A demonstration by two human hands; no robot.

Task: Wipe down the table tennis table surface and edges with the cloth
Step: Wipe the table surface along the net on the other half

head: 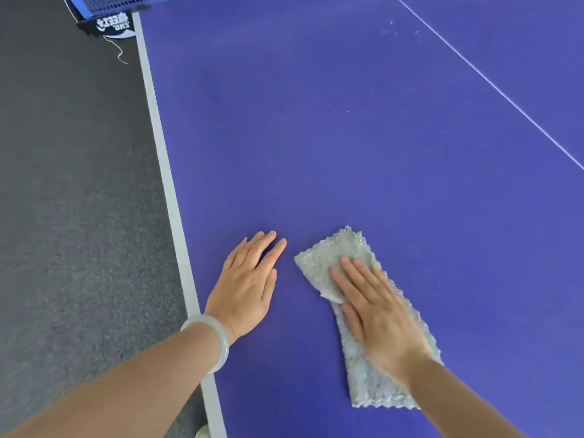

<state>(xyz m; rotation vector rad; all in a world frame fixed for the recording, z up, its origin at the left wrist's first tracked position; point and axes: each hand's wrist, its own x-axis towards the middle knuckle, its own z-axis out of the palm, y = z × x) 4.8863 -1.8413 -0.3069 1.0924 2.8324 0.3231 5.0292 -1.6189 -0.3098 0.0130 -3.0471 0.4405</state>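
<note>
Blue table-tennis table [347, 153] fills most of the view, with dark grey carpeted floor [69, 184] running down the left side beyond its edge. Nearest the camera, two bare forearms reach in from the bottom, and the left wrist wears a pale, smooth bracelet [218, 336] that sits over the white edge stripe [167, 184] of the table. Just past it the left hand [246, 286] lies palm down on the bare blue surface, fingers straight and close together, holding nothing, a little way inside the stripe. Beside it to the right, apart from it, the right hand [376, 314] presses flat on a grey, nubbly cloth [331, 254], fingers straight and slightly spread, not curled round it. The cloth is folded into a long strip lying on the tabletop, angled from near the bottom of the view up toward the left hand; its far end sticks out past the fingertips and its near end shows beneath the wrist. Farther up the table, a few small white specks [395, 30] dot the blue near a thin white centre line [493, 86] that crosses diagonally at the upper right. At the far left corner of the view stands the blue net [104, 1], fixed by a black clamp [110, 25] with white lettering, and a thin white string [117, 49] dangles below it over the floor.
</note>
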